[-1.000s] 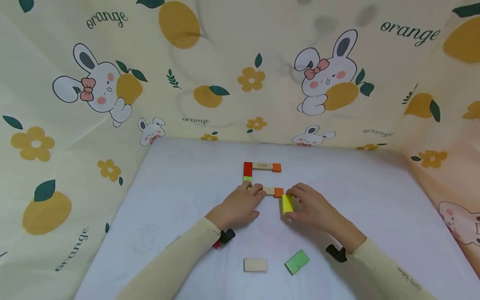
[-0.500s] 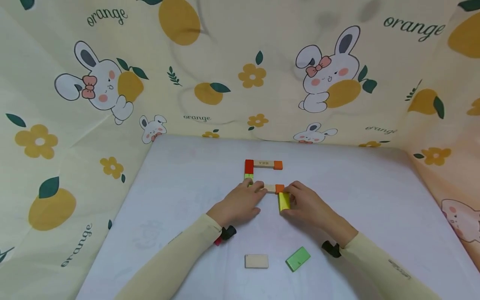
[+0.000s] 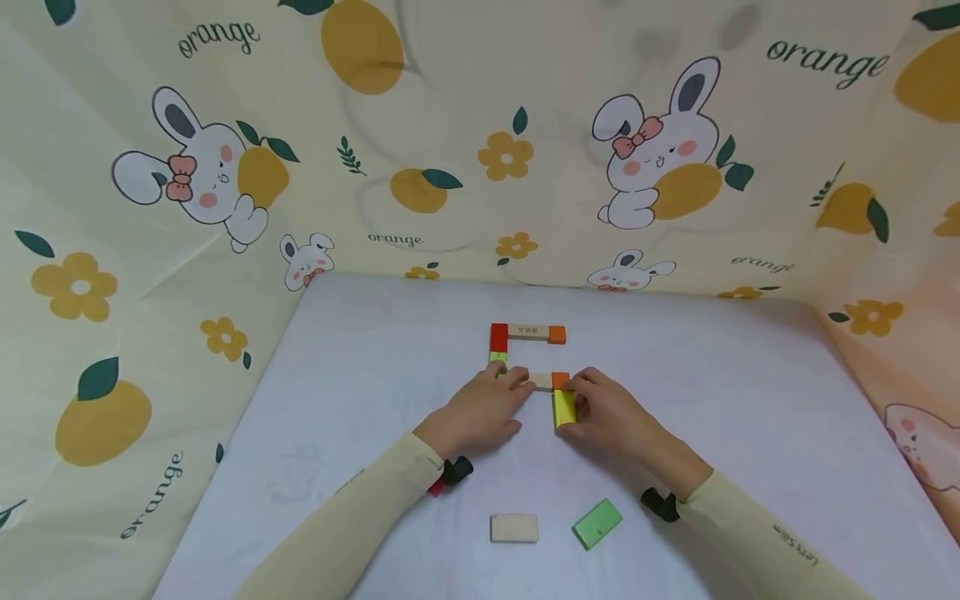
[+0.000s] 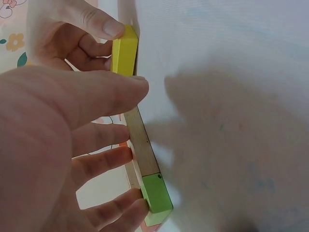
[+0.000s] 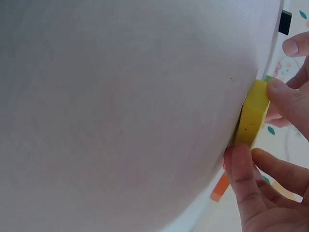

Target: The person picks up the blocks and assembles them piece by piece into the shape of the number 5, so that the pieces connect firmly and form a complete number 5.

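White tbl (image 3: 390, 358): R hand (image 3: 618, 421) pinches yel blk (image 3: 564, 410).

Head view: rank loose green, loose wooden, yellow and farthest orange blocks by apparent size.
1. Loose green block and loose wooden block, too alike to rank
2. Yellow block
3. Farthest orange block

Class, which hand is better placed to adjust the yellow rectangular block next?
Probably the right hand: its thumb and fingers pinch the yellow rectangular block. The left hand is apart from it, its fingers at the farther green rectangular block.
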{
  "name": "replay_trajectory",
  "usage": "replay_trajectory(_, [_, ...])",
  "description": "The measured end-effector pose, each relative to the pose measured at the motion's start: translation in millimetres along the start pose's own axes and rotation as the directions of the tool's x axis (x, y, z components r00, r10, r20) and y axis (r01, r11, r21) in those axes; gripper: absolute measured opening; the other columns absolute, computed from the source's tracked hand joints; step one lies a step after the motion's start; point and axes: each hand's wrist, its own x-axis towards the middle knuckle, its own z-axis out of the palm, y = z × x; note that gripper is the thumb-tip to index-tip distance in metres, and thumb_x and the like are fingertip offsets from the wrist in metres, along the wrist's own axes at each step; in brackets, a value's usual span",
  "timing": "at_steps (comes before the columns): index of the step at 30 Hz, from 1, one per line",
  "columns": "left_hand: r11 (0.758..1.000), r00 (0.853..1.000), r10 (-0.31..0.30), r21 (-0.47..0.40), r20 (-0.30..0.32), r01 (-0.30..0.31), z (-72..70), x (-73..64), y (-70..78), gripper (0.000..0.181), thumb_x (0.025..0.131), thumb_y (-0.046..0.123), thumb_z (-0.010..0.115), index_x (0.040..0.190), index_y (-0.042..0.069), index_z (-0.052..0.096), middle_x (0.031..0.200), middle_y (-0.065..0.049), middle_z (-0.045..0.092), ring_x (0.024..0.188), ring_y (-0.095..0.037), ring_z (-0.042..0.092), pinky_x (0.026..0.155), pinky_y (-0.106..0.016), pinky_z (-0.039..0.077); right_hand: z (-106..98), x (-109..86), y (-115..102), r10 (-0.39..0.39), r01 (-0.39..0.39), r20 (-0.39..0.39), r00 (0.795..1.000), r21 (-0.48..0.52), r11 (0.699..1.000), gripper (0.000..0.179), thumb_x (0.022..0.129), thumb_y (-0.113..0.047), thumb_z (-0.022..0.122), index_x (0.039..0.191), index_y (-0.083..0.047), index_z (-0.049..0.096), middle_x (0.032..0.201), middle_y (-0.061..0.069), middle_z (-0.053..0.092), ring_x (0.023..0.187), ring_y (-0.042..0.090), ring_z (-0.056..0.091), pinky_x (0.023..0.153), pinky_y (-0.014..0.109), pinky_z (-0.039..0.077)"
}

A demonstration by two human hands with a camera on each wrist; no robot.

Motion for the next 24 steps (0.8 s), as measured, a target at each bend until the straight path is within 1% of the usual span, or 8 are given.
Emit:
replay_trajectory(5, [1.000, 1.000, 0.005, -0.010, 0.009, -0.005, -0.4, 0.5, 0.8, 0.065, 0.106, 0.040, 0.070, 0.164, 0.017, 0.050, 0.167, -0.002, 0.043, 0.147, -0.032, 0.039, 0.117, -0.037, 0.045, 0, -1.1, 2, -0.004, 0.004, 0.003, 1.000, 0.002, 1.000, 0.062, 0.080, -0.025, 0.100, 0.131, -0.003, 0.072, 0.119, 0.006, 0.063, 0.093, 0.018, 0.059, 0.082, 0.034, 0.058])
replay_trajectory(9, [1.000, 1.000, -0.008, -0.009, 0.013, 0.008, -0.6, 0.8, 1.3, 0.065, 0.106, 0.041, 0.070, 0.164, 0.018, 0.051, 0.167, -0.001, 0.043, 0.147, -0.031, 0.039, 0.116, -0.037, 0.046, 0, -0.5, 4, -0.034, 0.034, -0.004, 0.999, 0.019, 0.999, 0.062, 0.081, -0.025, 0.100, 0.132, -0.004, 0.072, 0.120, 0.005, 0.063, 0.094, 0.017, 0.060, 0.083, 0.034, 0.058])
replay_trajectory(11, [1.000, 1.000, -0.015, -0.015, 0.015, 0.015, -0.3, 0.7, 0.8, 0.065, 0.106, 0.041, 0.070, 0.164, 0.018, 0.051, 0.167, -0.001, 0.043, 0.147, -0.032, 0.039, 0.116, -0.037, 0.046, -1, 0.8, 5, -0.040, 0.040, -0.004, 0.999, 0.043, 0.998, 0.061, 0.081, -0.025, 0.099, 0.133, -0.004, 0.073, 0.119, 0.004, 0.063, 0.094, 0.017, 0.060, 0.082, 0.034, 0.059])
replay_trajectory(13, [0.999, 1.000, -0.019, -0.026, 0.021, 0.020, 0.3, 0.3, 1.0, 0.065, 0.106, 0.040, 0.071, 0.164, 0.018, 0.051, 0.167, -0.001, 0.043, 0.148, -0.032, 0.039, 0.116, -0.038, 0.046, -3, 2.1, 6, -0.028, 0.028, -0.003, 1.000, 0.077, 0.997, 0.061, 0.082, -0.026, 0.099, 0.133, -0.004, 0.072, 0.118, 0.004, 0.063, 0.094, 0.017, 0.062, 0.081, 0.032, 0.059])
replay_trajectory(15, [0.999, 1.000, -0.008, -0.037, 0.029, 0.010, 2.2, 0.5, 1.6, 0.065, 0.106, 0.040, 0.070, 0.164, 0.018, 0.051, 0.168, -0.001, 0.043, 0.148, -0.032, 0.039, 0.116, -0.038, 0.046, -6, 2.3, 7, 0.007, -0.007, -0.001, 1.000, 0.115, 0.993, 0.061, 0.083, -0.025, 0.098, 0.134, -0.004, 0.072, 0.117, 0.004, 0.064, 0.093, 0.016, 0.063, 0.079, 0.031, 0.059])
replay_trajectory(19, [1.000, 1.000, 0.000, -0.021, 0.020, 0.000, 4.5, 1.6, 2.3, 0.065, 0.106, 0.042, 0.071, 0.163, 0.018, 0.051, 0.167, -0.001, 0.043, 0.147, -0.031, 0.040, 0.115, -0.037, 0.047, -12, 6.4, 11, 0.061, -0.056, -0.026, 0.998, 0.168, 0.984, 0.062, 0.086, -0.020, 0.095, 0.139, -0.002, 0.069, 0.120, 0.008, 0.065, 0.090, 0.017, 0.065, 0.077, 0.030, 0.060])
replay_trajectory(22, [1.000, 1.000, -0.013, -0.002, 0.008, 0.013, 2.6, 1.9, 1.9, 0.066, 0.105, 0.042, 0.072, 0.163, 0.018, 0.052, 0.166, -0.001, 0.044, 0.147, -0.031, 0.040, 0.114, -0.037, 0.048, -13, 13.5, 15, 0.050, -0.046, -0.018, 0.999, 0.193, 0.980, 0.062, 0.090, -0.019, 0.092, 0.143, 0.001, 0.066, 0.120, 0.010, 0.064, 0.085, 0.016, 0.064, 0.076, 0.030, 0.059])
replay_trajectory(24, [1.000, 1.000, -0.021, 0.002, 0.005, 0.020, 0.9, 1.5, 0.7, 0.066, 0.105, 0.043, 0.072, 0.163, 0.018, 0.052, 0.166, -0.001, 0.044, 0.147, -0.031, 0.040, 0.115, -0.037, 0.047, -11, 18.7, 16, 0.035, -0.035, 0.004, 0.999, 0.206, 0.978, 0.061, 0.092, -0.020, 0.090, 0.144, 0.001, 0.065, 0.121, 0.010, 0.065, 0.084, 0.014, 0.063, 0.075, 0.029, 0.058])
